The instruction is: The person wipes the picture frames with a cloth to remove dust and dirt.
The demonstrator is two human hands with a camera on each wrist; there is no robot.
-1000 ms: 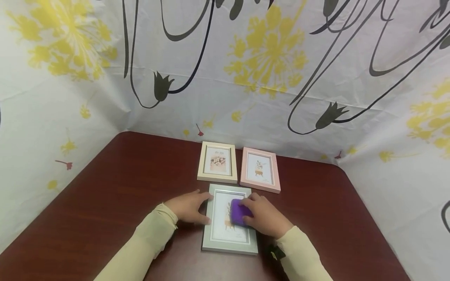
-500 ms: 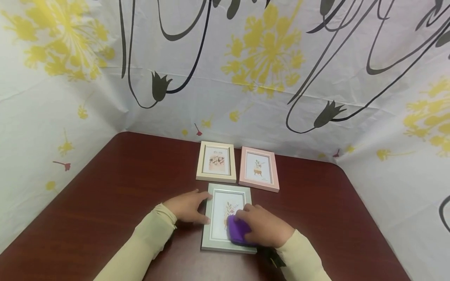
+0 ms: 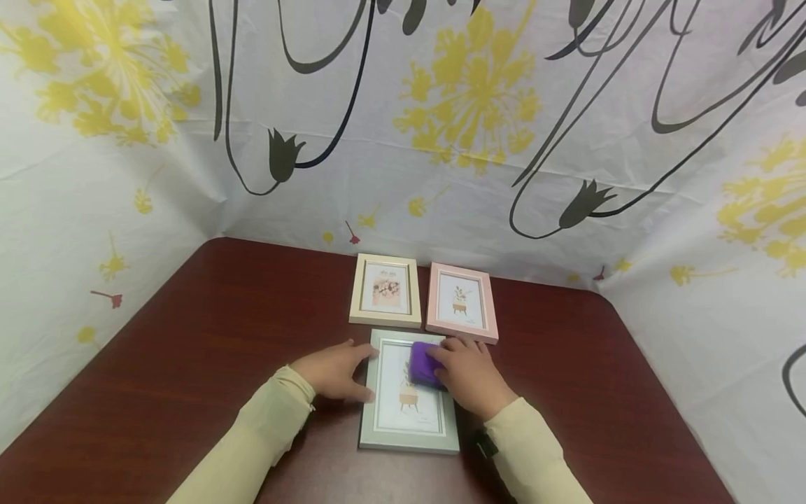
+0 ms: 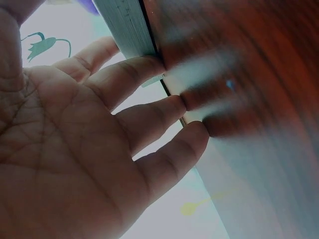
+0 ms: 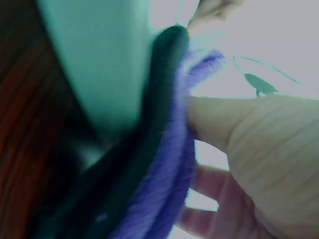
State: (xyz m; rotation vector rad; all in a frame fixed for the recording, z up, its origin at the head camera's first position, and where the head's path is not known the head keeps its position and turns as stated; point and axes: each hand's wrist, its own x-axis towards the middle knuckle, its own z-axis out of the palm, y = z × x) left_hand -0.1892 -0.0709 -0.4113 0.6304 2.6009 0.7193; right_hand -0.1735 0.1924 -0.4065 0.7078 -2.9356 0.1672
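Observation:
A picture frame with a pale green-grey border (image 3: 409,444) lies flat on the table, showing a print of a plant in a pot. My left hand (image 3: 336,371) rests at its left side, thumb and index fingertip at the border; in the left wrist view the spread fingers (image 4: 149,119) reach down to the frame's edge and the tabletop. My right hand (image 3: 474,374) pinches a soft purple wiping pad (image 3: 423,364) against the upper right of the picture. The right wrist view shows the pad (image 5: 172,144) with a dark underside, bent over the frame's border.
Behind lie a cream picture frame (image 3: 385,320) and a pink picture frame (image 3: 462,331), side by side. The dark red-brown table (image 3: 252,301) ends at a white patterned cloth wall (image 3: 352,203) at the back and sides.
My right hand moved the purple pad down the picture toward me, then back up to the upper right. The left hand and the frames stayed in place.

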